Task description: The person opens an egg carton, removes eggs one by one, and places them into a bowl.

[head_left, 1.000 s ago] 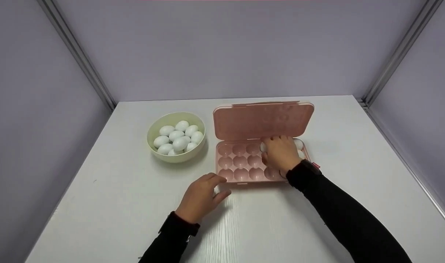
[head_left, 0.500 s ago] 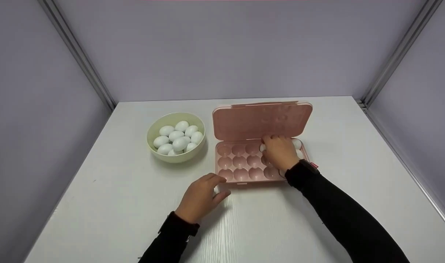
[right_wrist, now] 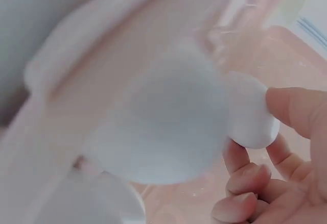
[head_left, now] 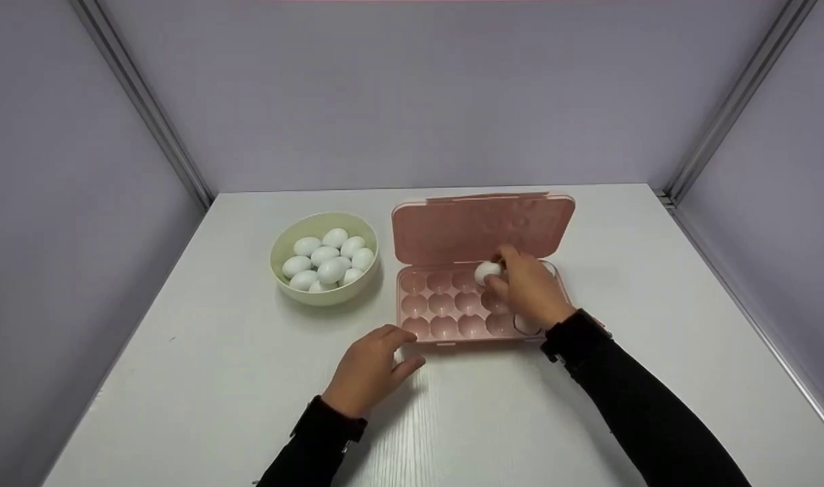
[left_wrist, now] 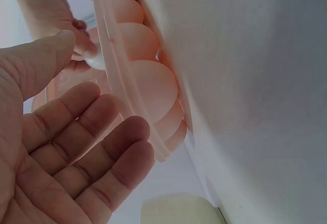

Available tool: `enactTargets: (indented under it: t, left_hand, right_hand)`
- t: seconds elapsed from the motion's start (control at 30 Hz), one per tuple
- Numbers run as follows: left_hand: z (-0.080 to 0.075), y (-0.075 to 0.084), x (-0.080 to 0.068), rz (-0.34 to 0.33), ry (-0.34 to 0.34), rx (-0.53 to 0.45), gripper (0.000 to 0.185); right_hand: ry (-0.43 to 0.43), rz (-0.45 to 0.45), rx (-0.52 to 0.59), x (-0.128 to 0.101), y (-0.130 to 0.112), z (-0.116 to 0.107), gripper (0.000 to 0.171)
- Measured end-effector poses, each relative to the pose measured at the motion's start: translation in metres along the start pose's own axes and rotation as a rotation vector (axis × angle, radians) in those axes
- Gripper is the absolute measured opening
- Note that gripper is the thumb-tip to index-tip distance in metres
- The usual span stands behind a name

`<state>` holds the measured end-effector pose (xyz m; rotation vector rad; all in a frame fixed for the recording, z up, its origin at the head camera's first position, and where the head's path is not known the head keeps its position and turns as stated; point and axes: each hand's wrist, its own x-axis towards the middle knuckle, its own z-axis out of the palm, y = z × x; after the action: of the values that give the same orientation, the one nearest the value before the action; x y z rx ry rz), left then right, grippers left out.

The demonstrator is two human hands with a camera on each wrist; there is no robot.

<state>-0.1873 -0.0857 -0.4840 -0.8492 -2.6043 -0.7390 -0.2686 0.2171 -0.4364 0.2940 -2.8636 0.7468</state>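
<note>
My right hand [head_left: 530, 287] pinches a white egg [head_left: 488, 272] with thumb and fingertips over the back row of an open pink egg tray [head_left: 446, 318]. The right wrist view shows this egg [right_wrist: 253, 117] between my fingers [right_wrist: 296, 109], with a blurred second egg [right_wrist: 163, 132] close to the lens. Another egg [head_left: 525, 325] sits in the tray's front right cup. My left hand [head_left: 375, 365] rests on the table at the tray's front left corner, fingers relaxed and holding nothing. Its fingers [left_wrist: 76, 147] lie next to the tray's rim [left_wrist: 148, 86].
A pale green bowl [head_left: 280, 243] with several white eggs [head_left: 331, 269] stands left of the tray. The tray's lid [head_left: 483, 226] stands up at the back. The white table [head_left: 588, 406] is enclosed by grey walls on three sides.
My right hand has drawn back a little toward me, and the egg in its fingers now shows more fully. The left hand has hardly moved.
</note>
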Motion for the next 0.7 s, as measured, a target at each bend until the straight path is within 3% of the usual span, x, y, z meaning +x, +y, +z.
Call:
enactTargets:
  t: [0.23, 0.53, 0.7]
  left_hand:
    - [-0.001, 0.001, 0.0, -0.004, -0.01, 0.011, 0.031]
    - [0.0, 0.001, -0.002, 0.009, 0.014, 0.03, 0.029]
    - [0.0, 0.001, 0.0, 0.007, 0.01, 0.028, 0.029]
  right_hand:
    - [0.031, -0.006, 0.21, -0.02, -0.001, -0.008, 0.033]
    - [-0.04, 0.032, 0.589, -0.048, -0.005, 0.005, 0.033]
    - [-0.1, 0.038, 0.735, -0.059, -0.005, 0.018, 0.035]
